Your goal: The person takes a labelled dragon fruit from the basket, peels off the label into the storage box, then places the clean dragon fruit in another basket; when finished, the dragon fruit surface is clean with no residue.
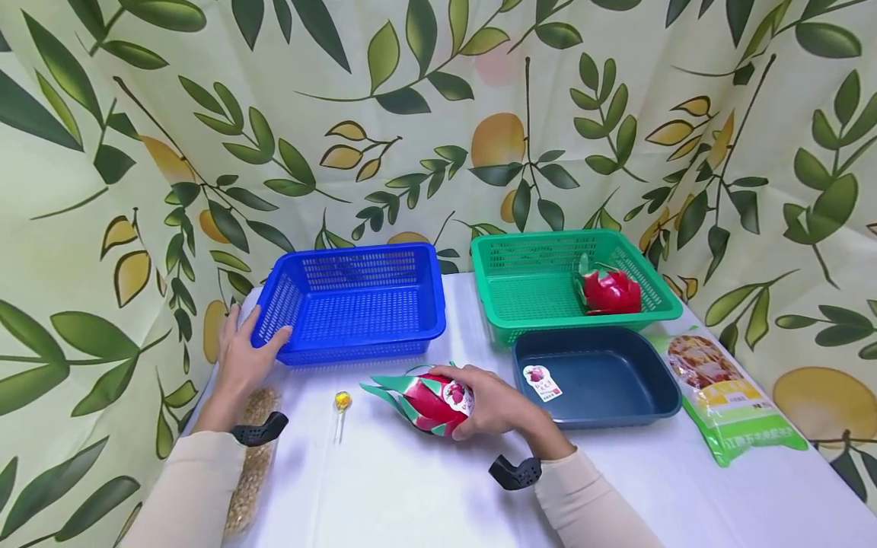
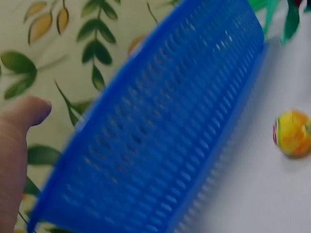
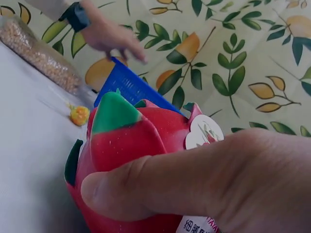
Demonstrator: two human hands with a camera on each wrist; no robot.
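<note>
My right hand (image 1: 495,402) grips a red dragon fruit (image 1: 421,403) with green leafy tips over the white table. The right wrist view shows the thumb (image 3: 131,187) lying across the fruit, which bears paper labels. Over at the left, my left hand (image 1: 248,358) is at the near left corner of a blue plastic basket (image 1: 363,352), its fingers spread. In the left wrist view the thumb (image 2: 29,109) appears straight, beside the basket's rim; contact cannot be made out. Between the hands lies a lollipop (image 1: 342,401) with a yellow-orange wrapped head.
A green basket (image 1: 496,332) at the back right holds another dragon fruit (image 1: 612,291). Before it sits a dark blue tray (image 1: 610,380) with a label inside. A green-and-clear food package (image 1: 736,396) lies far right. A bag of pale grains (image 1: 252,476) lies beneath my left forearm.
</note>
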